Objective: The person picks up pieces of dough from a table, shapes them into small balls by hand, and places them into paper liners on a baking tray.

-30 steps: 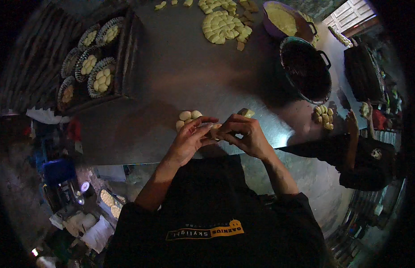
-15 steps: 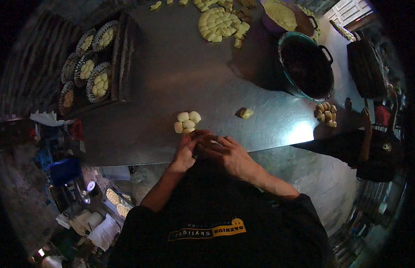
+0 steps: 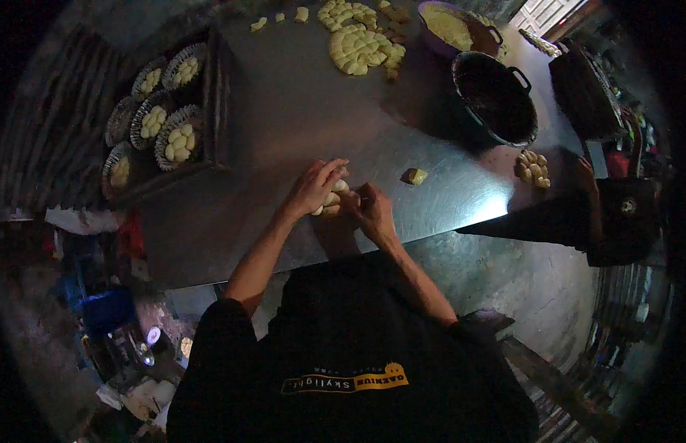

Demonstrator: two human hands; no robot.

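Observation:
On the metal table in front of me lies a tight cluster of pale dough balls, partly covered by my hands. My left hand lies along its left and far side, fingers stretched over the balls and touching them. At the right side of the cluster, my right hand has its fingers curled in against the dough. Whatever its fingertips pinch is hidden. A single lump of dough sits apart to the right.
A dark tray at left holds fluted paper cups with dough clusters. At the back lie cut dough, a dark pot and a purple basin. Another dough cluster lies at right, near another person's dark sleeve.
Both hands have moved forward from the table's near edge onto the dough cluster. My left hand now reaches over its far side. The view has shifted slightly.

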